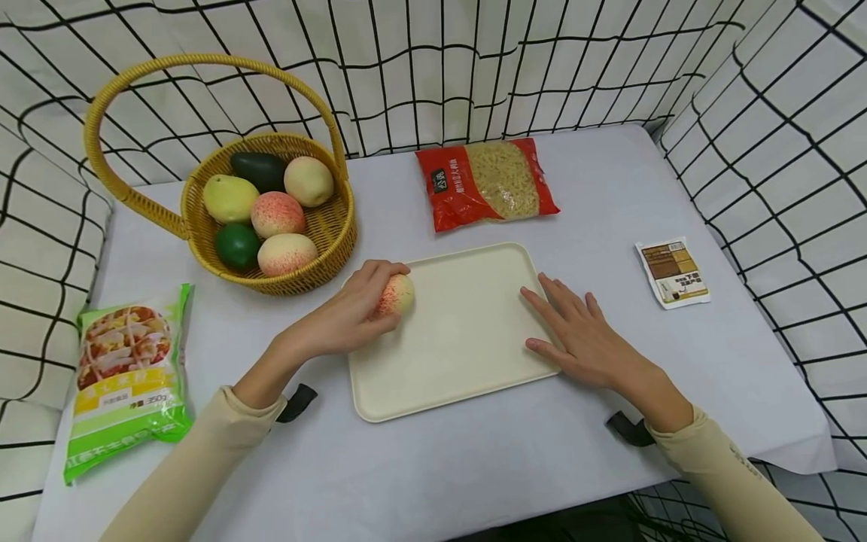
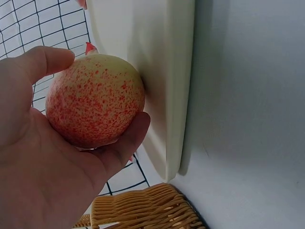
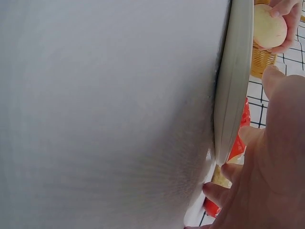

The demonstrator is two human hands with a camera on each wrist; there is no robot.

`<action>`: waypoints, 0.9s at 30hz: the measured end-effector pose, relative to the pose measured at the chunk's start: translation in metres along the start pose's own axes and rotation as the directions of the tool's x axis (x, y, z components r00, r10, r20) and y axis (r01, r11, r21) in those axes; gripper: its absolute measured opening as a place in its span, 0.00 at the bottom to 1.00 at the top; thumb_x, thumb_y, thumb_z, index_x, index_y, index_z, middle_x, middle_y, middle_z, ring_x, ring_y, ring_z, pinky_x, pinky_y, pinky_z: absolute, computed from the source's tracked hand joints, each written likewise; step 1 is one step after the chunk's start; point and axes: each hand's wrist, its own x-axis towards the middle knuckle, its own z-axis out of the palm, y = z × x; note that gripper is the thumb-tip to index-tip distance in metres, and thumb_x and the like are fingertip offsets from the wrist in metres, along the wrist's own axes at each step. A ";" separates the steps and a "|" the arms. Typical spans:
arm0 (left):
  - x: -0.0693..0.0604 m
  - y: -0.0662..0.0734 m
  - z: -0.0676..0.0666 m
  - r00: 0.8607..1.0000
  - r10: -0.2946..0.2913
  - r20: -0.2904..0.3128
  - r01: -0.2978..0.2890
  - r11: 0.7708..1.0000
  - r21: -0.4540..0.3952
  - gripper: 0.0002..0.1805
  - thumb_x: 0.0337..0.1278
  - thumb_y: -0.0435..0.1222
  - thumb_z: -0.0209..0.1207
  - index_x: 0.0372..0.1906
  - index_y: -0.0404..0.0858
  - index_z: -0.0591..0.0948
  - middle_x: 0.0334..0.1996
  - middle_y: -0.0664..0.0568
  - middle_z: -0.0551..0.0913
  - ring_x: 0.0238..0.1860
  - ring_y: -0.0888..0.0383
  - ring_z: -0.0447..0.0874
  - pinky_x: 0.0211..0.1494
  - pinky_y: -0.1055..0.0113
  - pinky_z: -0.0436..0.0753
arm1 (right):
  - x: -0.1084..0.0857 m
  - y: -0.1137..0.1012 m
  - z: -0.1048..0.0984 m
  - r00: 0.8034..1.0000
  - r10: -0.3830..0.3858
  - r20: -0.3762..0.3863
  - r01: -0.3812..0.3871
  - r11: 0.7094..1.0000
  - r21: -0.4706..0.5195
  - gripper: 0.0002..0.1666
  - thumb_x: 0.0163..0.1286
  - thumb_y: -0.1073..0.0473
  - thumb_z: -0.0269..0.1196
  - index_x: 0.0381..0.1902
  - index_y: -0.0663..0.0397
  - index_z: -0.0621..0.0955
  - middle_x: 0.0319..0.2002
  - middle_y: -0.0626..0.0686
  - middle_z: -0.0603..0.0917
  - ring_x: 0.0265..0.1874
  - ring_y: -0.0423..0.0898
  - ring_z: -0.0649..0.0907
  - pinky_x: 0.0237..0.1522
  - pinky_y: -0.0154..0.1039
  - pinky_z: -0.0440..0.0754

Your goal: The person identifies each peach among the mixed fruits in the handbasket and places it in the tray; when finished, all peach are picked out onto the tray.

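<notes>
Beyond and left of the left hand (image 1: 362,309), the basket (image 1: 325,272) holds six pieces of produce (image 1: 278,214). The left hand grips a peach (image 1: 400,295) at the near-hand end of the tray (image 1: 467,331); whether the tray bears its weight cannot be told. The right hand (image 1: 582,335), fingers spread, lies at the opposite edge. Judged progress: one peach out of the basket, not yet released; six pieces untouched.
</notes>
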 end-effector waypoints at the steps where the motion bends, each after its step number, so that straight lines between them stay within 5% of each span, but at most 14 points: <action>1: 0.000 0.000 0.000 1.000 -0.002 0.001 0.002 1.000 0.004 0.36 0.68 0.35 0.62 0.77 0.39 0.63 0.71 0.40 0.68 0.70 0.44 0.68 0.75 0.45 0.70 | 0.000 0.000 0.000 1.000 0.001 0.000 -0.001 1.000 0.000 0.48 0.79 0.36 0.58 0.88 0.35 0.52 0.89 0.56 0.46 0.87 0.63 0.50 0.79 0.80 0.46; 14: 0.001 0.002 -0.003 0.999 -0.042 -0.003 0.042 0.997 0.059 0.42 0.66 0.43 0.68 0.81 0.45 0.63 0.75 0.42 0.67 0.69 0.42 0.71 0.71 0.43 0.77 | 0.000 0.000 0.001 1.000 -0.002 -0.004 0.002 1.000 -0.001 0.47 0.79 0.36 0.58 0.88 0.34 0.53 0.89 0.57 0.46 0.87 0.62 0.50 0.79 0.80 0.46; 27: 0.011 0.007 0.004 1.000 -0.001 -0.029 0.004 0.993 0.118 0.42 0.67 0.46 0.70 0.82 0.50 0.64 0.73 0.43 0.70 0.70 0.43 0.73 0.73 0.42 0.75 | -0.001 -0.001 0.000 1.000 0.001 -0.002 -0.001 1.000 0.008 0.47 0.79 0.36 0.58 0.88 0.34 0.53 0.89 0.57 0.46 0.87 0.62 0.50 0.79 0.79 0.45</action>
